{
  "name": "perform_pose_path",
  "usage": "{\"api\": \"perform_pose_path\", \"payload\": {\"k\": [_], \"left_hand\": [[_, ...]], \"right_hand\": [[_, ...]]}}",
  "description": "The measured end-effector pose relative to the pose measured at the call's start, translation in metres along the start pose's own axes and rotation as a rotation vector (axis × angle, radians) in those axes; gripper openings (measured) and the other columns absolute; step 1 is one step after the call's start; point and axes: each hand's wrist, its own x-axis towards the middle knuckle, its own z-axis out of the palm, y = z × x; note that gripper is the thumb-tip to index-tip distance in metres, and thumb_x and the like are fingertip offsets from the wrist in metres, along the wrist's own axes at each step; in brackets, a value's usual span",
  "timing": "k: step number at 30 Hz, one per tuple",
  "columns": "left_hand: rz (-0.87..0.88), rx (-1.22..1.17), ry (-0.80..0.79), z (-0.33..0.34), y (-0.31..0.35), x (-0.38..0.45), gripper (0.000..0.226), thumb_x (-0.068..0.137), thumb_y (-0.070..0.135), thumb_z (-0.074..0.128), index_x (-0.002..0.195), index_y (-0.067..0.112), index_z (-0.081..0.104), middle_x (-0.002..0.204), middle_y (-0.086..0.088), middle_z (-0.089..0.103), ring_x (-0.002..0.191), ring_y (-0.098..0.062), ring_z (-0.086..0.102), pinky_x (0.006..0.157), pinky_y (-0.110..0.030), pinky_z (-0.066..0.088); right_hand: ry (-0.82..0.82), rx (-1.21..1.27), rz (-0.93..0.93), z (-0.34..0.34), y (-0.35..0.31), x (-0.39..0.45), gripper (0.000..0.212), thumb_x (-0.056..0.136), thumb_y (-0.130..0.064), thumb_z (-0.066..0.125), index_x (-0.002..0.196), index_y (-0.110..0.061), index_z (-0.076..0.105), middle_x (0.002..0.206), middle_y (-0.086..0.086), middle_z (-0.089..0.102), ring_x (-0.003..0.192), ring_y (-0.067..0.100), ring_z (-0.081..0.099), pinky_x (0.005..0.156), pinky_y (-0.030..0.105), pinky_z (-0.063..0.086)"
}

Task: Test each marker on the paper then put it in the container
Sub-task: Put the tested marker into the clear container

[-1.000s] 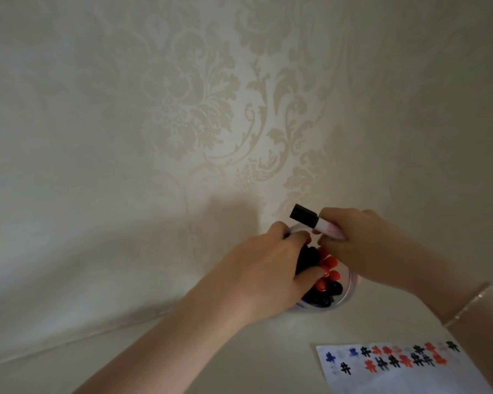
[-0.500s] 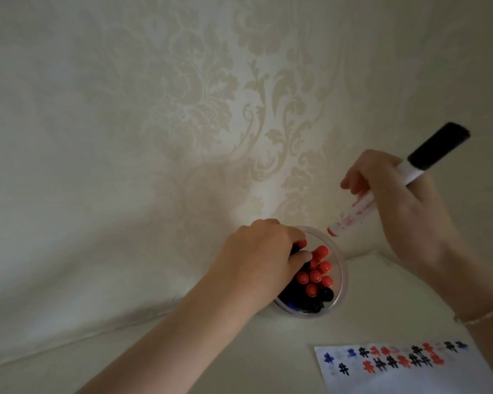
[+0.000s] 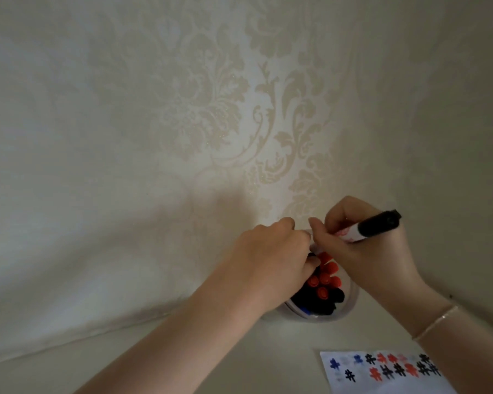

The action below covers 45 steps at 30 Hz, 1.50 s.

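A clear round container stands on the white table against the wall, filled with several red-capped and black-capped markers. My left hand reaches over its left rim, fingers curled down among the markers; what they hold is hidden. My right hand grips a white marker with a black cap just above the container's far rim, cap pointing up to the right. The white paper lies at the bottom right, covered with several blue, black and red test marks.
The patterned cream wall rises directly behind the container. The white table spreads in front of and left of the container. A thin bracelet circles my right wrist.
My right hand had lifted the black-capped marker up and to the right; now it has brought it back down to the container's rim. My left hand has stayed at the container.
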Motion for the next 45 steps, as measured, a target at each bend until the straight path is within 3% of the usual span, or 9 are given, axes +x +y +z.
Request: {"api": "perform_pose_path", "payload": {"k": [5, 9, 14, 22, 27, 33, 36, 41, 45], "left_hand": [[0.021, 0.030, 0.002, 0.002, 0.002, 0.004, 0.034, 0.098, 0.045, 0.040, 0.114, 0.022, 0.060, 0.101, 0.001, 0.053, 0.081, -0.021, 0.058, 0.068, -0.034, 0.048], [0.024, 0.041, 0.010, 0.002, 0.001, 0.005, 0.035, 0.098, 0.045, 0.040, 0.107, 0.020, 0.063, 0.099, 0.000, 0.053, 0.077, -0.021, 0.057, 0.066, -0.033, 0.049], [0.026, 0.044, 0.007, 0.003, 0.000, 0.005, 0.036, 0.098, 0.046, 0.037, 0.109, 0.022, 0.062, 0.098, 0.001, 0.052, 0.076, -0.019, 0.056, 0.069, -0.034, 0.050], [0.026, 0.038, 0.012, 0.001, -0.002, 0.006, 0.037, 0.097, 0.046, 0.040, 0.107, 0.019, 0.064, 0.098, 0.000, 0.054, 0.077, -0.019, 0.056, 0.067, -0.031, 0.049], [0.025, 0.009, -0.002, 0.001, -0.004, 0.001, 0.036, 0.098, 0.048, 0.036, 0.121, 0.031, 0.057, 0.106, 0.001, 0.055, 0.084, -0.019, 0.059, 0.073, -0.032, 0.050], [0.006, 0.017, -0.029, 0.000, -0.003, 0.005, 0.039, 0.098, 0.048, 0.036, 0.124, 0.027, 0.057, 0.105, -0.001, 0.046, 0.078, -0.021, 0.055, 0.071, -0.032, 0.048], [-0.004, 0.015, -0.032, 0.000, -0.001, 0.003, 0.040, 0.098, 0.048, 0.037, 0.119, 0.023, 0.060, 0.106, -0.001, 0.047, 0.081, -0.022, 0.058, 0.073, -0.034, 0.050], [-0.001, 0.003, -0.034, -0.002, -0.003, 0.002, 0.038, 0.098, 0.047, 0.037, 0.117, 0.023, 0.060, 0.103, 0.000, 0.045, 0.078, -0.019, 0.056, 0.071, -0.032, 0.049], [-0.002, -0.007, -0.023, 0.000, -0.008, -0.002, 0.040, 0.097, 0.049, 0.037, 0.121, 0.026, 0.058, 0.105, 0.001, 0.046, 0.079, -0.019, 0.058, 0.074, -0.034, 0.052]], "right_hand": [[0.002, 0.009, 0.038, -0.005, 0.003, 0.004, 0.035, 0.076, -0.031, 0.075, 0.055, -0.012, 0.055, 0.063, -0.003, 0.057, 0.061, 0.013, 0.058, 0.055, 0.017, 0.044], [-0.062, 0.223, 0.013, -0.018, -0.001, 0.002, 0.036, 0.083, -0.033, 0.057, 0.069, 0.000, 0.062, 0.065, 0.008, 0.061, 0.059, 0.022, 0.062, 0.055, 0.041, 0.051], [-0.101, 0.016, -0.387, -0.016, 0.009, -0.009, 0.034, 0.098, -0.028, 0.047, 0.094, 0.000, 0.067, 0.086, 0.003, 0.057, 0.064, 0.012, 0.060, 0.053, 0.025, 0.050], [-0.165, 0.049, -0.216, -0.021, 0.015, -0.005, 0.043, 0.096, -0.051, 0.041, 0.121, -0.020, 0.056, 0.084, -0.012, 0.052, 0.068, 0.011, 0.057, 0.067, 0.013, 0.045], [-0.370, -0.043, -0.381, -0.025, 0.013, -0.007, 0.019, 0.096, -0.030, 0.047, 0.110, -0.018, 0.052, 0.089, -0.010, 0.054, 0.070, 0.008, 0.060, 0.062, 0.019, 0.048], [-0.274, 0.096, -0.065, -0.023, 0.010, -0.008, 0.030, 0.080, -0.006, 0.073, 0.090, -0.022, 0.050, 0.088, -0.010, 0.061, 0.071, 0.010, 0.056, 0.063, 0.012, 0.044], [-0.236, 0.051, -0.095, -0.024, 0.008, -0.007, 0.035, 0.073, 0.002, 0.078, 0.081, -0.020, 0.052, 0.089, -0.007, 0.050, 0.072, 0.011, 0.051, 0.065, 0.012, 0.042], [-0.335, -0.086, -0.004, -0.013, 0.012, -0.002, 0.038, 0.074, -0.008, 0.078, 0.074, -0.034, 0.051, 0.082, -0.012, 0.047, 0.078, 0.011, 0.053, 0.071, 0.013, 0.041], [-0.557, 0.257, 0.265, -0.030, -0.001, 0.007, 0.005, 0.080, -0.034, 0.073, 0.081, -0.034, 0.068, 0.091, -0.010, 0.062, 0.089, 0.008, 0.063, 0.076, 0.021, 0.047]]}}
